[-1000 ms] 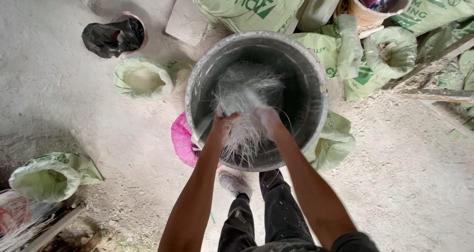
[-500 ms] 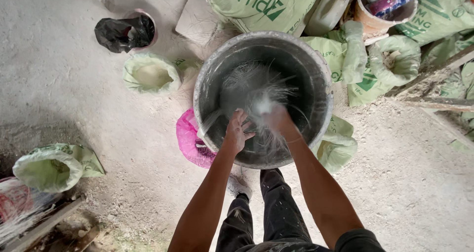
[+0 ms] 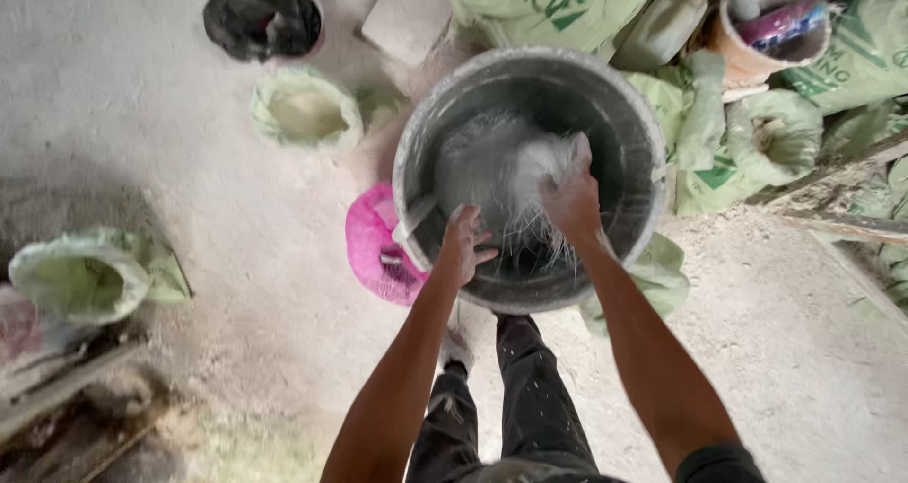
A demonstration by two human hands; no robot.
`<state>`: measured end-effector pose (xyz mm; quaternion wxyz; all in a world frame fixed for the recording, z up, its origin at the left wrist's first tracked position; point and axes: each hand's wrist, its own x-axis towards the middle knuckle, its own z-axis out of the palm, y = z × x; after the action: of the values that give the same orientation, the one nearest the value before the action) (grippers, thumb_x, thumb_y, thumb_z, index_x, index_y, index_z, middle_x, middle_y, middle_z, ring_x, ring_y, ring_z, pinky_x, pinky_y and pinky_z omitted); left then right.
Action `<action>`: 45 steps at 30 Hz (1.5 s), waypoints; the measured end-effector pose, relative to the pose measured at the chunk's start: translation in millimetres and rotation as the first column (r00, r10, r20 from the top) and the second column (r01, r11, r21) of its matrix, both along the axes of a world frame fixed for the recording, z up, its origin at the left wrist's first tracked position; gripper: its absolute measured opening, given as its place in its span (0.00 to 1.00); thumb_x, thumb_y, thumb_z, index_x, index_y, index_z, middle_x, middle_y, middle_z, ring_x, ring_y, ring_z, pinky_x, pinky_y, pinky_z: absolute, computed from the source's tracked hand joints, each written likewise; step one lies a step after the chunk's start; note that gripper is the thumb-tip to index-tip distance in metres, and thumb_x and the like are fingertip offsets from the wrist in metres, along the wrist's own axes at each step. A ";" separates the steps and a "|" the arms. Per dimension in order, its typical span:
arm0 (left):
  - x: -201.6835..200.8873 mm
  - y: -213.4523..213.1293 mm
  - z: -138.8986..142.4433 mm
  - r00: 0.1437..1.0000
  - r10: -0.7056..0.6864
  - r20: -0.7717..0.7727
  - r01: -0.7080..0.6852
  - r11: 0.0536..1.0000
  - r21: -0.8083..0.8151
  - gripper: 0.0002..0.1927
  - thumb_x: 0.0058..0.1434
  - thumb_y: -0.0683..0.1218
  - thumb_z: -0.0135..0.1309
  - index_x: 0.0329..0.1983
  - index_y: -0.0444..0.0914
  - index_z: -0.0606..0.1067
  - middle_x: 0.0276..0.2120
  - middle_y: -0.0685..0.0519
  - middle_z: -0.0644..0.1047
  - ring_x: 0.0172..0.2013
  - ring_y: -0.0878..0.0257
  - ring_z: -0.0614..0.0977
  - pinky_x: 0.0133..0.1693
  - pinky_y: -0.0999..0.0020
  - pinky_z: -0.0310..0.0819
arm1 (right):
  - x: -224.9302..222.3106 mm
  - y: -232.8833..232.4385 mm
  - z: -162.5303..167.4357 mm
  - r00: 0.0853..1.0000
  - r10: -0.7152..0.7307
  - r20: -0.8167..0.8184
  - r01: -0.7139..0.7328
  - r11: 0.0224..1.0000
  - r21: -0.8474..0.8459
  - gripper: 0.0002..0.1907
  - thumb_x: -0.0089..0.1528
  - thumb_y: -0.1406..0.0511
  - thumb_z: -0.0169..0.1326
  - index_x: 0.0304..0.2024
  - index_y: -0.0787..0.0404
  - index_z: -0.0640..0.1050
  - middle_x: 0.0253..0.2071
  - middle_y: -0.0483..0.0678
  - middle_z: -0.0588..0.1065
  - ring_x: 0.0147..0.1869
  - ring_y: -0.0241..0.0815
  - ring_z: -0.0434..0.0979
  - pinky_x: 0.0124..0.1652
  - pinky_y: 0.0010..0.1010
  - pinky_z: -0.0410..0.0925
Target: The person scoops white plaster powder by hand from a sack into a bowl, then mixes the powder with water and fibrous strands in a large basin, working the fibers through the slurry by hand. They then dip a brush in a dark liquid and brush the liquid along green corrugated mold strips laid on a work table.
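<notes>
A large round grey bucket (image 3: 416, 152) stands on the dusty floor in front of my legs. Inside it lies a tangle of white fibre strands (image 3: 492, 161). My right hand (image 3: 570, 197) is inside the bucket, closed on a clump of the white fibres. My left hand (image 3: 462, 246) hovers over the near inner side of the bucket with its fingers spread, holding nothing. A flat pale tool (image 3: 414, 218) leans on the bucket's left rim beside my left hand.
A pink mesh bag (image 3: 374, 246) lies left of the bucket. Green sacks (image 3: 307, 114) with rolled-down tops sit at left (image 3: 76, 275) and right (image 3: 780, 133). A black bag (image 3: 260, 24), a concrete block (image 3: 407, 15) and a brown pot (image 3: 766, 24) stand behind.
My hands have separated. The right hand lifted a clump of fibres toward the bucket's far side, and the left hand let go and spread its fingers.
</notes>
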<state>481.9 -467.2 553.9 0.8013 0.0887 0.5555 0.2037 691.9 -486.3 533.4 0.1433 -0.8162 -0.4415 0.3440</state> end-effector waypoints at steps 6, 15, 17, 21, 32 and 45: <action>-5.3 -5.2 5.1 0.998 0.003 -0.055 -0.002 1.000 0.007 0.42 0.59 0.63 0.49 0.75 0.46 0.54 0.72 0.46 0.59 0.65 0.37 0.66 0.57 0.30 0.64 | -5.3 -9.1 19.0 0.994 0.076 0.082 -0.102 0.913 0.394 0.47 0.59 0.67 0.59 0.73 0.75 0.49 0.46 0.71 0.77 0.46 0.69 0.79 0.46 0.50 0.72; -14.5 -18.2 -1.9 1.000 0.005 0.016 -0.005 0.999 0.052 0.41 0.63 0.66 0.46 0.75 0.44 0.57 0.73 0.47 0.59 0.65 0.40 0.67 0.57 0.30 0.65 | -16.5 -12.8 49.0 0.997 0.068 -0.030 -0.064 0.990 0.126 0.42 0.66 0.67 0.56 0.76 0.66 0.50 0.35 0.65 0.79 0.36 0.59 0.83 0.37 0.45 0.76; -16.4 -20.5 -5.6 0.998 -0.026 -0.060 0.027 1.000 0.014 0.40 0.61 0.63 0.49 0.75 0.47 0.58 0.73 0.50 0.58 0.66 0.40 0.66 0.58 0.30 0.65 | -16.6 -10.1 57.4 0.999 0.052 -0.010 -0.050 0.986 0.159 0.41 0.67 0.68 0.54 0.77 0.67 0.49 0.36 0.63 0.80 0.36 0.56 0.84 0.38 0.44 0.77; -21.1 -22.6 6.6 0.997 0.027 0.066 -0.029 0.999 0.024 0.41 0.63 0.64 0.47 0.76 0.49 0.53 0.74 0.51 0.56 0.67 0.41 0.65 0.59 0.30 0.63 | -11.8 -1.1 68.7 0.997 -0.017 -0.081 0.010 0.997 -0.083 0.44 0.64 0.68 0.53 0.76 0.70 0.44 0.37 0.63 0.79 0.37 0.55 0.84 0.37 0.42 0.77; -21.6 -21.7 32.8 0.997 -0.064 -0.040 0.064 0.998 0.013 0.42 0.65 0.62 0.46 0.78 0.44 0.49 0.75 0.45 0.53 0.69 0.42 0.63 0.62 0.35 0.63 | 11.8 3.7 34.5 1.000 -0.019 -0.013 0.019 0.999 -0.042 0.33 0.67 0.61 0.48 0.68 0.73 0.58 0.52 0.68 0.76 0.56 0.63 0.75 0.55 0.49 0.69; -8.6 -23.0 46.9 0.995 -0.084 -0.055 0.085 0.996 0.006 0.43 0.65 0.62 0.45 0.78 0.40 0.50 0.74 0.42 0.55 0.68 0.39 0.64 0.62 0.36 0.64 | 17.4 8.1 40.4 0.740 0.511 0.438 -0.475 0.857 -0.197 0.22 0.74 0.58 0.37 0.61 0.67 0.72 0.56 0.59 0.77 0.59 0.54 0.76 0.60 0.43 0.68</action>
<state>473.4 -490.3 600.8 0.7934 0.1210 0.5720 0.1695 709.3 -478.2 573.9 -0.0953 -0.7334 -0.6502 0.1741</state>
